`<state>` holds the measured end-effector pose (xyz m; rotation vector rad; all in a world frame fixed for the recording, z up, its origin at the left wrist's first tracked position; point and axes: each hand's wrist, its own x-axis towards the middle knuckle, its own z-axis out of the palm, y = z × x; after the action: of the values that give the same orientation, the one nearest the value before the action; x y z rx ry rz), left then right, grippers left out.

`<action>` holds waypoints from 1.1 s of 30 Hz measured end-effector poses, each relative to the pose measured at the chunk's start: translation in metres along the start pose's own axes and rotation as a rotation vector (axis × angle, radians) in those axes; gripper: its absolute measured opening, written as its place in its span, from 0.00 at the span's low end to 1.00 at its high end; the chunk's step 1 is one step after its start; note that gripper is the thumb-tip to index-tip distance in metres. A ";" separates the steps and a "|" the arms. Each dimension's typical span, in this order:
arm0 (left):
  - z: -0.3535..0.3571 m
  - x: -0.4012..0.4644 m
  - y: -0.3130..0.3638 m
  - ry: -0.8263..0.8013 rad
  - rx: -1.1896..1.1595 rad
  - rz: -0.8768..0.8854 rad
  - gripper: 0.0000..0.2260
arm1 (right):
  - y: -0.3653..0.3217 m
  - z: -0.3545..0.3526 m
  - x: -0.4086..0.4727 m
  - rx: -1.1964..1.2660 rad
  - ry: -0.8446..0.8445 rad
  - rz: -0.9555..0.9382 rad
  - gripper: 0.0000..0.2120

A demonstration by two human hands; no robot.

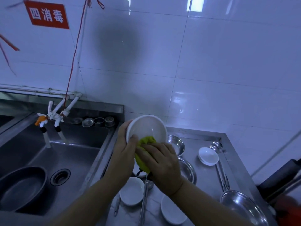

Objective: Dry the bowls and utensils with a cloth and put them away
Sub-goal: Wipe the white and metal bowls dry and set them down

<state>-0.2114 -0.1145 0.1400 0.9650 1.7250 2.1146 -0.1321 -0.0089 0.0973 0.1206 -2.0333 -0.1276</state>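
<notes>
White bowl (146, 128) tilted up above the counter (205, 173), gripped at its rim by left hand (125, 144), right hand (161, 162) pressing bunched green cloth (146, 141) inside; drying step, probably next turning to wipe the remainder.

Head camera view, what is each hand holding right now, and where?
The left hand grips the round white bowl by its rim. The right hand holds a bunched yellow-green cloth against the bowl's lower edge.

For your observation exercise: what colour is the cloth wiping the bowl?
Yellow-green; the cloth shows best in the head view.
</notes>
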 end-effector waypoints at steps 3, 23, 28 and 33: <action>-0.006 0.004 0.004 -0.096 0.027 0.025 0.14 | 0.008 -0.004 -0.002 0.016 0.000 -0.134 0.10; -0.003 -0.017 0.014 -0.037 -0.012 -0.033 0.14 | -0.011 -0.032 -0.002 0.003 -0.189 -0.042 0.14; -0.018 -0.013 0.014 -0.183 0.080 -0.015 0.17 | 0.012 -0.051 -0.002 0.030 -0.283 -0.173 0.13; -0.014 -0.015 0.013 -0.209 0.084 -0.024 0.17 | 0.009 -0.050 0.002 -0.022 -0.347 0.011 0.14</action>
<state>-0.2060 -0.1370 0.1462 1.1374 1.7228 1.8644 -0.0883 -0.0025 0.1226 0.0770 -2.3778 -0.1738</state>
